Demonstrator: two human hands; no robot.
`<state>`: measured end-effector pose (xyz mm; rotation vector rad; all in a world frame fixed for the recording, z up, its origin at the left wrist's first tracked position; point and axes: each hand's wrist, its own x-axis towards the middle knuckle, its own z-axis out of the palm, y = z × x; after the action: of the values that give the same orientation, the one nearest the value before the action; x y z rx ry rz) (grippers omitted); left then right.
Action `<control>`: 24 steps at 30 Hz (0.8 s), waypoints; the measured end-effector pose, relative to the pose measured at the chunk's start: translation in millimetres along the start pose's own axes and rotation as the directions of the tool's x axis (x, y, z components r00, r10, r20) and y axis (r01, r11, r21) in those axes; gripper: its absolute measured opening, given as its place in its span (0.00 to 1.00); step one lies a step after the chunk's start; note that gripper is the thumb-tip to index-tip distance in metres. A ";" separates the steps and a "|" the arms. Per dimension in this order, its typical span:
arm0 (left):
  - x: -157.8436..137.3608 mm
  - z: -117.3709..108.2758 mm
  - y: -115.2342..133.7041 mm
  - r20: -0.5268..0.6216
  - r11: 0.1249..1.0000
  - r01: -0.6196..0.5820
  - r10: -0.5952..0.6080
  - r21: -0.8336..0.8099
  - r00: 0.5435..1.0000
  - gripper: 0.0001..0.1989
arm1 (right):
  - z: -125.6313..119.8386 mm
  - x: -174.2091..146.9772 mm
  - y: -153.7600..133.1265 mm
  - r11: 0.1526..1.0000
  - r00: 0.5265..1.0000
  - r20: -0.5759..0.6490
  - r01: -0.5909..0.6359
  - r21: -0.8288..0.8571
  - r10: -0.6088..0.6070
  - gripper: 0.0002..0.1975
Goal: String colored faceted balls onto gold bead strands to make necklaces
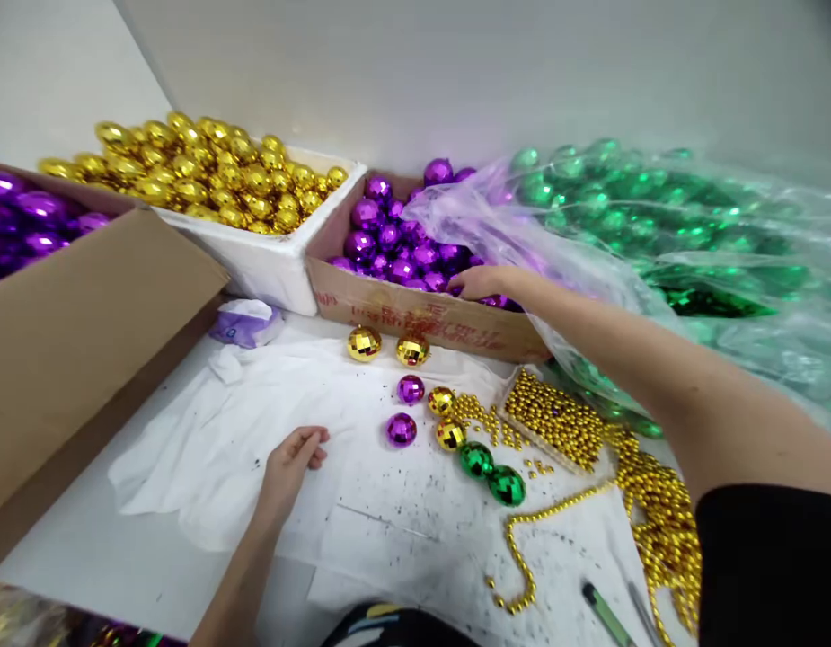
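Observation:
My right hand [479, 281] reaches over the front wall of a cardboard box [415, 310] and touches the shiny purple balls [388, 238] inside. Its fingertips are hidden among them. Above the white cloth [206, 431], my left hand [297, 454] has its fingers curled together; whatever it may pinch cannot be made out. To its right lie two purple balls [402, 429], several gold balls [365, 342] and two green balls [492, 472], all faceted like mirrors. A thin needle-like rod [388, 521] rests on the cloth. Nearby is a string of gold beads [523, 557].
A white foam box [267, 265] holds gold balls. Green balls lie under clear plastic [711, 252] at right. An open cardboard box flap [98, 341] rises at left. Loose gold beads [556, 418] fill a small tray, with bead strands, a green pen [604, 611] and a purple-white packet [246, 323] around.

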<state>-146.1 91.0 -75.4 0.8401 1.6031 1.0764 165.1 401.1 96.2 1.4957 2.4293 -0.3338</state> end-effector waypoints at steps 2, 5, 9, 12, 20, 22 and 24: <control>0.2 0.3 -2.1 -0.020 1.000 -0.012 0.012 -0.012 1.000 0.23 | 3.1 -1.7 2.9 1.000 1.000 0.006 0.009 -0.028 -0.009 0.24; -0.9 1.8 -2.6 -0.043 0.999 -0.035 0.035 -0.011 0.998 0.23 | 2.4 -1.9 2.6 0.998 1.000 0.024 0.014 -0.057 -0.013 0.26; -2.5 3.4 -3.0 -0.045 0.998 -0.061 0.061 0.002 0.997 0.22 | -6.9 -5.3 3.6 0.997 1.000 0.015 0.023 -0.079 -0.021 0.20; -1.8 4.0 -4.4 -0.044 0.997 -0.080 0.081 0.012 0.996 0.22 | -11.4 -9.0 4.8 0.997 1.000 0.008 0.017 -0.070 -0.017 0.17; 0.3 6.0 -12.8 -0.051 0.995 -0.101 0.100 -0.020 0.994 0.23 | 1.9 0.8 -22.5 1.000 0.997 0.073 -0.019 0.000 0.019 0.19; 0.0 5.8 -15.0 -0.060 0.993 -0.115 0.113 -0.022 0.992 0.23 | -1.1 -0.2 -22.8 0.997 0.999 0.000 -0.033 0.076 0.033 0.19; -0.3 5.5 -16.1 -0.061 0.992 -0.122 0.120 -0.027 0.991 0.23 | -11.0 -7.3 -17.7 0.987 0.993 -0.107 -0.041 0.153 0.058 0.20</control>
<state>-141.0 86.2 -90.9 0.9021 1.5971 1.2188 151.3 390.8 110.0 1.6767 2.4962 -0.4441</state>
